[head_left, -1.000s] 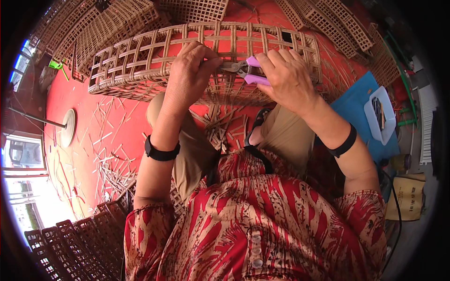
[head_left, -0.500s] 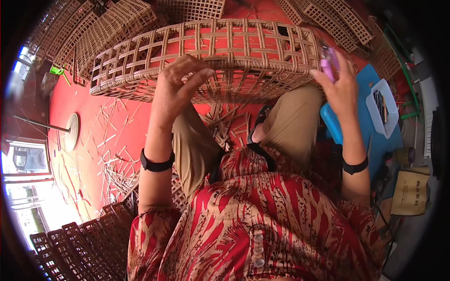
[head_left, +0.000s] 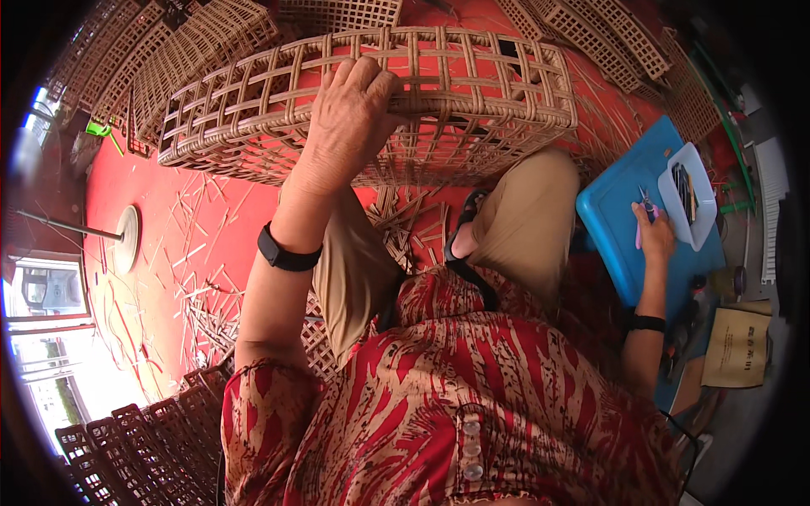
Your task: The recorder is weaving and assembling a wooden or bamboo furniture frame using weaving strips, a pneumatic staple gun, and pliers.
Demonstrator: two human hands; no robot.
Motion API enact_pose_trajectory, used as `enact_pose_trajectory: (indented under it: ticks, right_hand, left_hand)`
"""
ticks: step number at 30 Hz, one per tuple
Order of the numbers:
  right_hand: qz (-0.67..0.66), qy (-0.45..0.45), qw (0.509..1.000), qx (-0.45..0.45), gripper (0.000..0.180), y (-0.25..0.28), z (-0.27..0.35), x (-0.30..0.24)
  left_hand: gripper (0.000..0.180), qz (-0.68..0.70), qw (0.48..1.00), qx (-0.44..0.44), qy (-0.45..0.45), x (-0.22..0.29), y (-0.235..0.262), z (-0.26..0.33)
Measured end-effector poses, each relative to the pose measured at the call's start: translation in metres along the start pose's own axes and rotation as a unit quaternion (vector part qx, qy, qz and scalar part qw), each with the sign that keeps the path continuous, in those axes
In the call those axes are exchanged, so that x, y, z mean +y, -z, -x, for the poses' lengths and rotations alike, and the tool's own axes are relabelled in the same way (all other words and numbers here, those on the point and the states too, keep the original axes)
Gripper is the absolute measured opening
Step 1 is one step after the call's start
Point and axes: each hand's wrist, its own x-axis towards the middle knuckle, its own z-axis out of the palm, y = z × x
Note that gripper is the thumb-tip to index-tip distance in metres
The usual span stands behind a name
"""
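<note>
Brown, rattan-like strands are woven into the openwork basket (head_left: 447,105), which is seen at twelve o'clock from the middle of the view, just beyond the knees. Its near rim is grasped by the left hand (head_left: 346,122), with the fingers curled over the strands; where the thumb is pressed cannot be told. At three o'clock, the right hand (head_left: 658,236) is placed at the pink-handled cutters (head_left: 646,201) over the blue table (head_left: 612,198), just beside the pale tray (head_left: 707,221). The handles are touched by the fingers, but whether they are firmly gripped or only loosely covered cannot be told. The step in hand is judged to be the handling of the tool at the side while the basket is steadied one-handed. For the next move, the cutters need to be either securely clasped or fully let go, with the tray left undisturbed, and the basket must be kept from tipping by the left hand alone. Loose strips (head_left: 211,325) are strewn between eight and nine o'clock, and dark woven pieces (head_left: 156,438) are gathered at eight.
</note>
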Motion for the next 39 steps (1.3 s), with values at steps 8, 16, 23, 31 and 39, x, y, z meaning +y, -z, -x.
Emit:
enact_pose_trajectory:
  ticks: [8, 16, 23, 31, 39]
  right_hand:
    - [-0.346, 0.282, 0.884, 0.142, 0.057, 0.081, 0.046, -0.164]
    - [-0.307, 0.543, 0.754, 0.207, 0.046, 0.117, 0.088, -0.342]
    - [-0.29, 0.55, 0.764, 0.171, 0.041, 0.117, 0.055, -0.34]
    - [-0.344, 0.517, 0.747, 0.239, 0.042, 0.099, 0.053, -0.341]
    - [-0.313, 0.508, 0.76, 0.259, 0.035, 0.099, 0.05, -0.35]
  left_hand:
    - [0.048, 0.075, 0.996, -0.045, 0.007, -0.032, -0.014, -0.035]
    - [0.044, 0.057, 0.998, 0.025, -0.015, -0.03, -0.026, -0.048]
    - [0.044, 0.051, 0.994, 0.088, -0.031, -0.02, -0.043, -0.062]
    - [0.048, 0.039, 0.996, 0.077, -0.025, -0.031, -0.024, -0.053]
    - [0.044, -0.023, 0.995, 0.082, 0.051, -0.146, 0.049, 0.021]
